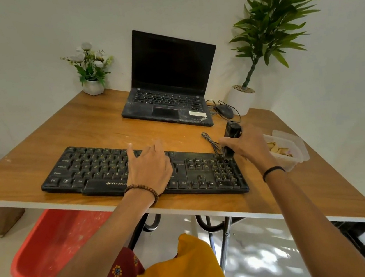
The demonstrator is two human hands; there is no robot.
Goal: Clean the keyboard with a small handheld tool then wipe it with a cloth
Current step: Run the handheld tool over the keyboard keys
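A black keyboard (101, 171) lies along the near edge of the wooden table (80, 127). My left hand (149, 168) rests flat on its middle keys with the fingers spread. My right hand (250, 146) grips a small black handheld tool (230, 138), held upright with its lower tip on the number pad at the keyboard's far right corner. A thin black cord (210, 140) runs on the table just left of the tool. No cloth is in sight.
An open black laptop (169, 88) stands behind the keyboard, with a black mouse (224, 110) to its right. A clear plastic container (288, 148) holding snacks sits right of my right hand. A flower pot (93, 86) and a tall potted plant (242, 98) stand at the back.
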